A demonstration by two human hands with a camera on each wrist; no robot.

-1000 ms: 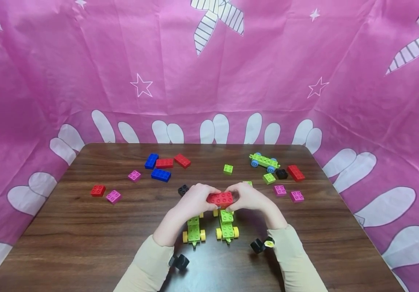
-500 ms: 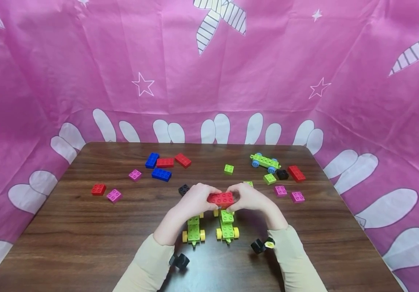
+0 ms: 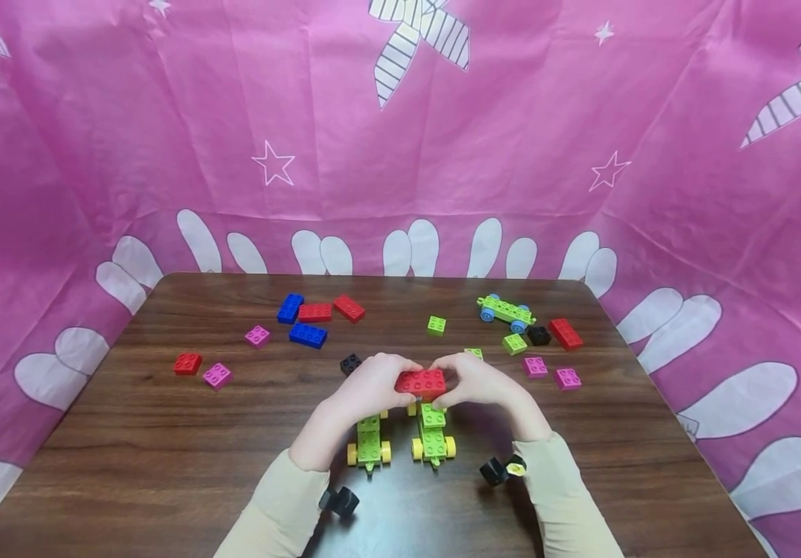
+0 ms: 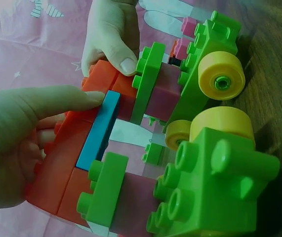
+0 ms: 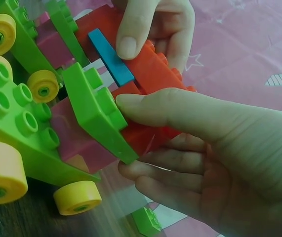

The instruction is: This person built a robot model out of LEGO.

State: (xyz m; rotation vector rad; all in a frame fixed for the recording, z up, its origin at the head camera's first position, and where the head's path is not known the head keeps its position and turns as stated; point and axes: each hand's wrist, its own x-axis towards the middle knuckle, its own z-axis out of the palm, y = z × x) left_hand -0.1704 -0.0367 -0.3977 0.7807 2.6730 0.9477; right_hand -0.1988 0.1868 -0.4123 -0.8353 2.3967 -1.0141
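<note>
My left hand (image 3: 375,385) and right hand (image 3: 476,380) grip a red brick structure (image 3: 421,383) from its two sides at mid-table. In the left wrist view, my left thumb lies on the red bricks (image 4: 64,158) beside a blue piece (image 4: 99,132) under them. My right thumb (image 5: 150,108) presses the red bricks next to a green plate (image 5: 99,113) in the right wrist view. Below each green plate sits a purple brick (image 4: 137,203). These stand on two green wheeled bases (image 3: 369,443) with yellow wheels (image 5: 2,170), side by side.
Blue bricks (image 3: 307,335) and red bricks (image 3: 314,312) lie at the back left. Toward the back right are a green car base with blue wheels (image 3: 505,308), a black brick (image 3: 538,335) and pink bricks (image 3: 535,366). Another black brick (image 3: 350,363) lies close to my left hand.
</note>
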